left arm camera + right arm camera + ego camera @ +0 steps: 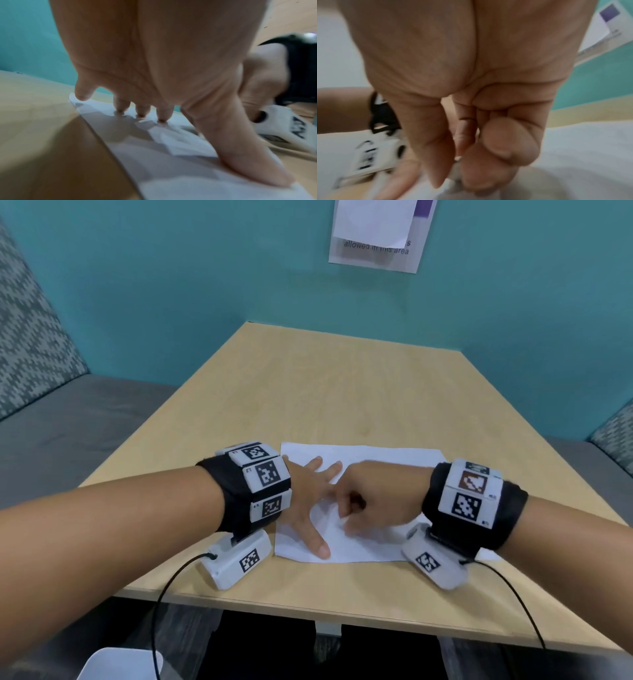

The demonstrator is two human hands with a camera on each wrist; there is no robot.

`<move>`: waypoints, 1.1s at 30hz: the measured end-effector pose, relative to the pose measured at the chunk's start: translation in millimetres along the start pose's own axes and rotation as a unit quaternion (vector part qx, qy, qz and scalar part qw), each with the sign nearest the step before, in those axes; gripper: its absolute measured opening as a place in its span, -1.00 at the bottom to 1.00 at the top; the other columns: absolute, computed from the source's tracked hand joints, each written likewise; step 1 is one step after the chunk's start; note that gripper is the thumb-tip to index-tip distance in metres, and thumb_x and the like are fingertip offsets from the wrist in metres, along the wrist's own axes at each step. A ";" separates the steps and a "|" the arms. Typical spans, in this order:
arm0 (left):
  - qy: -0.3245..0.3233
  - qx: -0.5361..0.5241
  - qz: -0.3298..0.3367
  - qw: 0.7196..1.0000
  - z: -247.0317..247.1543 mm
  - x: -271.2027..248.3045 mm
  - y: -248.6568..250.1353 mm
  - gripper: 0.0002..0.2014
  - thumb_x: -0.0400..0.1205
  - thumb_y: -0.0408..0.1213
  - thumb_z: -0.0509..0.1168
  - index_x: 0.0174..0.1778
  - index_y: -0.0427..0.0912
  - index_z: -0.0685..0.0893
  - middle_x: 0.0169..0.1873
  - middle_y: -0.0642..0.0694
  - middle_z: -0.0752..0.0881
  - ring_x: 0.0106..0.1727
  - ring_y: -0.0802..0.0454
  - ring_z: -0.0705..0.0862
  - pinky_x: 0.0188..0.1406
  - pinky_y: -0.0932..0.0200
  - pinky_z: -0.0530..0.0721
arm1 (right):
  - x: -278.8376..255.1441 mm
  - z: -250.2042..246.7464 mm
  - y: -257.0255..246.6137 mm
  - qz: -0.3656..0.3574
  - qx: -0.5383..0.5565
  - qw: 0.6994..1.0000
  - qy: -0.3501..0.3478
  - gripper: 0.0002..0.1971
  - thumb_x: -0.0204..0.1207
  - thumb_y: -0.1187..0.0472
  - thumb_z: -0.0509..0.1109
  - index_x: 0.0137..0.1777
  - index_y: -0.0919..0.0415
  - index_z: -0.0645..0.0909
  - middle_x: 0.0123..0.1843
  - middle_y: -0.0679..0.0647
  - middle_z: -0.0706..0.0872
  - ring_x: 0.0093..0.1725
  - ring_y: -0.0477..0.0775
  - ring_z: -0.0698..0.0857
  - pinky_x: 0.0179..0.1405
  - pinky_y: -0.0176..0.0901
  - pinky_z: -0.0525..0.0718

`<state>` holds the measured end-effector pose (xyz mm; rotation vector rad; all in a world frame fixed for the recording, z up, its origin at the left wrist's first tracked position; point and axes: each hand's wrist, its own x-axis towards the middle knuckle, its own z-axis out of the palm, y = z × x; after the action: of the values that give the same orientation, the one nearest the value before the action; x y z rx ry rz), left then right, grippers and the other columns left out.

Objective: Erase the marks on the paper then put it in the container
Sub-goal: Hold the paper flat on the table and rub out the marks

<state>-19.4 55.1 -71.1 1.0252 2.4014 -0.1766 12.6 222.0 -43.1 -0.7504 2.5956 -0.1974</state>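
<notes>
A light wooden rectangular table [308, 392] stands against a teal wall [171, 285], which bears a white printed notice [376, 234]. Near the table's front edge lies a white sheet of paper [370, 453], flat on the wood. The left hand [308, 498] rests on the sheet's left part, its fingers [142, 109] straight and spread, tips and thumb pressing the sheet down. The right hand [373, 494] sits just beside it over the sheet's middle, fingers curled tight, thumb against them; what they pinch cannot be told. A white container corner [116, 662] shows below the table, lower left.
</notes>
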 end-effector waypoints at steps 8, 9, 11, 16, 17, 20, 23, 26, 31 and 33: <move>0.011 -0.021 -0.007 1.000 2.0 0.0 -0.4 0.06 0.37 0.38 0.45 0.69 0.34 -0.03 0.72 0.17 -0.28 0.70 -0.12 -0.40 0.54 -0.61 -0.15 | 5.3 2.3 -1.1 -0.012 0.041 0.999 -0.006 -0.88 0.44 0.13 0.55 -0.19 0.11 0.67 -0.40 -0.14 0.66 -0.44 -0.17 0.60 -0.41 -0.42 0.52; 0.006 -0.015 -0.003 1.000 1.6 0.2 -0.3 0.07 0.38 0.39 0.44 0.68 0.37 -0.09 0.71 0.16 -0.31 0.70 -0.16 -0.39 0.53 -0.62 -0.13 | 6.9 -1.7 4.3 0.002 0.030 0.999 0.012 -0.89 0.44 0.13 0.55 -0.18 0.13 0.70 -0.41 -0.15 0.65 -0.46 -0.21 0.58 -0.41 -0.44 0.51; -0.005 0.007 -0.003 1.000 0.4 0.9 -0.5 0.12 0.39 0.40 0.42 0.67 0.38 -0.24 0.69 0.11 -0.39 0.70 -0.21 -0.38 0.52 -0.62 -0.11 | 9.4 -9.9 15.2 0.033 0.013 0.998 0.044 -0.88 0.43 0.15 0.55 -0.19 0.19 0.72 -0.45 -0.16 0.64 -0.50 -0.24 0.54 -0.41 -0.38 0.49; 0.009 -0.023 -0.001 1.000 1.4 0.1 0.5 0.00 0.40 0.35 0.46 0.69 0.33 0.05 0.72 0.16 -0.27 0.69 -0.15 -0.41 0.56 -0.54 -0.12 | 5.1 3.8 -2.8 -0.014 0.021 1.000 -0.003 -0.88 0.43 0.12 0.55 -0.18 0.11 0.67 -0.40 -0.16 0.62 -0.43 -0.19 0.57 -0.41 -0.42 0.51; 0.010 -0.024 -0.002 1.000 2.0 1.0 -0.9 0.01 0.40 0.36 0.46 0.69 0.33 0.04 0.72 0.16 -0.28 0.69 -0.14 -0.41 0.56 -0.54 -0.12 | 5.6 2.2 -2.9 -0.014 0.021 1.000 -0.004 -0.88 0.43 0.12 0.56 -0.19 0.10 0.67 -0.40 -0.16 0.62 -0.42 -0.17 0.58 -0.41 -0.43 0.51; -0.006 0.009 -0.001 1.000 3.5 4.3 -2.3 0.09 0.39 0.42 0.41 0.67 0.40 -0.19 0.70 0.15 -0.37 0.69 -0.20 -0.40 0.56 -0.57 -0.09 | 8.5 -8.6 9.0 0.023 0.008 0.999 0.031 -0.90 0.41 0.13 0.56 -0.22 0.10 0.69 -0.39 -0.11 0.66 -0.41 -0.09 0.59 -0.38 -0.33 0.49; -0.005 -0.008 0.000 1.000 1.2 -0.9 0.2 -0.01 0.40 0.38 0.44 0.66 0.42 0.01 0.70 0.11 -0.38 0.69 -0.19 -0.41 0.55 -0.56 -0.11 | 2.7 0.8 -0.2 0.003 0.012 1.000 0.001 -0.87 0.43 0.11 0.54 -0.18 0.13 0.68 -0.33 -0.06 0.70 -0.38 -0.11 0.60 -0.35 -0.30 0.56; -0.006 -0.019 0.005 1.000 -1.3 -4.7 1.7 -0.07 0.41 0.34 0.45 0.64 0.44 0.08 0.69 0.03 -0.43 0.69 -0.19 -0.42 0.54 -0.59 -0.11 | -5.0 10.6 -10.7 -0.030 0.035 0.998 -0.035 -0.87 0.44 0.10 0.53 -0.18 0.11 0.66 -0.25 0.06 0.77 -0.32 -0.01 0.68 -0.30 -0.22 0.63; -0.005 0.017 -0.006 1.000 1.7 -0.1 2.2 0.06 0.39 0.39 0.43 0.66 0.44 -0.14 0.69 0.01 -0.42 0.70 -0.23 -0.38 0.55 -0.58 -0.06 | -4.5 2.1 3.5 0.008 0.029 1.000 -0.003 -0.85 0.42 0.10 0.55 -0.25 0.03 0.61 -0.27 0.04 0.76 -0.34 -0.04 0.66 -0.32 -0.28 0.57; -0.008 0.002 -0.002 1.000 -1.2 -3.9 3.3 0.02 0.41 0.35 0.44 0.66 0.43 -0.07 0.69 0.00 -0.43 0.69 -0.21 -0.40 0.55 -0.58 -0.09 | -7.7 9.9 -6.3 -0.019 0.036 0.999 -0.027 -0.86 0.43 0.10 0.55 -0.21 0.09 0.65 -0.29 -0.02 0.71 -0.36 -0.11 0.60 -0.32 -0.30 0.58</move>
<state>-15.3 55.3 -67.8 1.0161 2.3904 -0.1904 25.8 220.6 -47.6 -0.7703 2.5099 -0.2758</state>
